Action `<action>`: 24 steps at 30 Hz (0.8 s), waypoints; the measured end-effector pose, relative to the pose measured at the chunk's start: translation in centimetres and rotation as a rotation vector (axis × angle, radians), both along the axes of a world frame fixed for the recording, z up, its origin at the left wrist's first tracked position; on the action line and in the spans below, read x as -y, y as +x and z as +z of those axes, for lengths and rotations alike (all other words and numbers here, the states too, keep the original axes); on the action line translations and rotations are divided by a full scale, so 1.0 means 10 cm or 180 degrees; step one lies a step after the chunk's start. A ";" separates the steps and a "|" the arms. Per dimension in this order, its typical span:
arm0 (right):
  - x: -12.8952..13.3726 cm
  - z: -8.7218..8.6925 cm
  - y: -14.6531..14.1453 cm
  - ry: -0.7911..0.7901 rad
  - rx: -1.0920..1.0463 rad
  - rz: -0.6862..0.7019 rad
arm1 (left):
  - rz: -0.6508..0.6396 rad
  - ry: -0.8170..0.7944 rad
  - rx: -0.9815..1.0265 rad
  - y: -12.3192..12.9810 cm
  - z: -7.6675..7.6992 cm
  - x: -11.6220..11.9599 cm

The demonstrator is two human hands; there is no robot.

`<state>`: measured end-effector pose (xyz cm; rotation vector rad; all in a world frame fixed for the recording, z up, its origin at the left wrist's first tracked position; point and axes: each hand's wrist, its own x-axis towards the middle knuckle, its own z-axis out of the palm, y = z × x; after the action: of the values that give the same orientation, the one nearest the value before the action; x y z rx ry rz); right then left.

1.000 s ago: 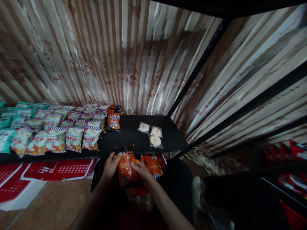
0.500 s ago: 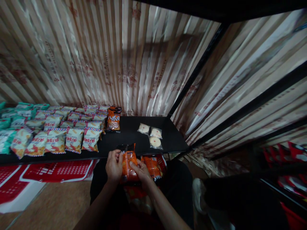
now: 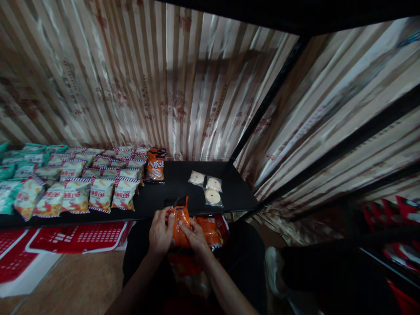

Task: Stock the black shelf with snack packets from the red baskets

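Below the black shelf point(image 3: 183, 192), red baskets point(image 3: 78, 236) sit left; what they hold, I cannot tell. Left and right fingers point(image 3: 193, 234) close around an orange packet point(image 3: 180, 227) above the lap.

Striped beige-and-brown curtains point(image 3: 183, 87) with reddish floral prints hang beyond your hands point(image 3: 179, 234), which hold an orange packet point(image 3: 180, 223); left of them, pale bags point(image 3: 124, 192) show blue-and-red striped edges above a red basket point(image 3: 78, 237).
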<state>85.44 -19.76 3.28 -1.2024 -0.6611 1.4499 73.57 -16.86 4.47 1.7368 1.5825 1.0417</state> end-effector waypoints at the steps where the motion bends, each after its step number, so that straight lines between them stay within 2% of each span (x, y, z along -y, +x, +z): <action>1: 0.00 0.01 0.00 -0.0003 -0.0003 -0.0006 | -0.0013 -0.0009 -0.0003 0.00 0.00 0.00; 6: -0.01 0.08 -0.03 0.0044 0.0066 -0.0027 | 0.0004 -0.0112 -0.0067 0.02 -0.02 0.02; 11: 0.00 0.14 -0.05 0.0206 0.0486 -0.0057 | -0.0013 -0.0208 0.0050 0.03 -0.07 0.03; 17: 0.01 0.10 -0.07 0.0057 0.0580 0.0089 | 0.0054 -0.0481 0.0287 0.00 -0.06 0.02; 24: 0.03 0.06 -0.07 0.0302 0.0993 -0.0096 | 0.0100 -0.0731 0.0642 -0.04 -0.04 0.01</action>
<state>84.75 -20.03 3.86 -1.3710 -0.9093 1.2020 73.18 -16.93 4.08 1.4132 1.5391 0.9744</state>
